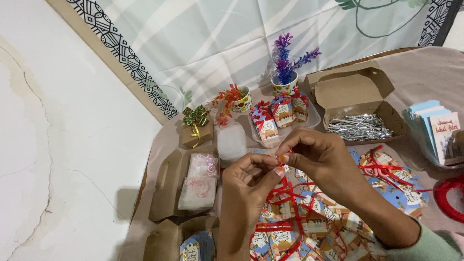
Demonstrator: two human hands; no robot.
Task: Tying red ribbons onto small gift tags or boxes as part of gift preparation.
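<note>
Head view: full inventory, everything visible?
red ribbon: several strands, red, under the hands
printed tags: many, blue and orange, spread on table
open box of silver ties: one, brown, back right
clear tray of tied tags: one, centre back
purple flower cup: one, back
small gift box with bow: one, brown, left
card stack: one, blue, right edge
left hand, right hand: pinching ribbon
</note>
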